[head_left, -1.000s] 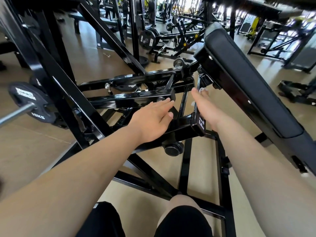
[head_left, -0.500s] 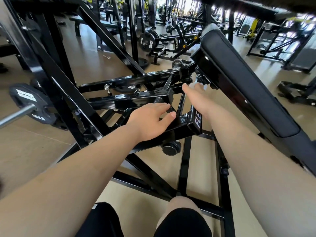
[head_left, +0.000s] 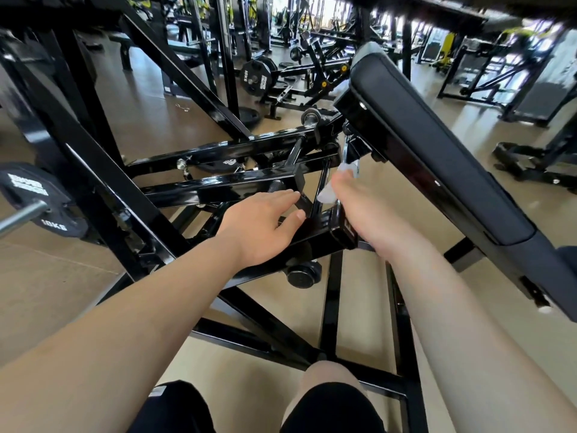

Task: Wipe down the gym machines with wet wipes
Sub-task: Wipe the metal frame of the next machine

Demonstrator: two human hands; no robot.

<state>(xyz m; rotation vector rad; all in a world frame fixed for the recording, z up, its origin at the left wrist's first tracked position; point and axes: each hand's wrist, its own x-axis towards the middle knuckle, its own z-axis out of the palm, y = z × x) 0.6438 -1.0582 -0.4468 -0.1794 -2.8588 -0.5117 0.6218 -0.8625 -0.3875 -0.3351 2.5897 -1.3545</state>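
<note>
At centre frame, the left hand (head_left: 262,226) rests flat on a black frame bar (head_left: 312,242) of the gym machine, fingers straight and relaxed. Just right of it, the right hand (head_left: 365,214) holds a white wet wipe (head_left: 327,192) at its fingertips, near the frame beneath the slanted black back pad (head_left: 437,151).

Wht wipe (head_left: 326,192), blk machine frame (head_left: 218,189)
</note>
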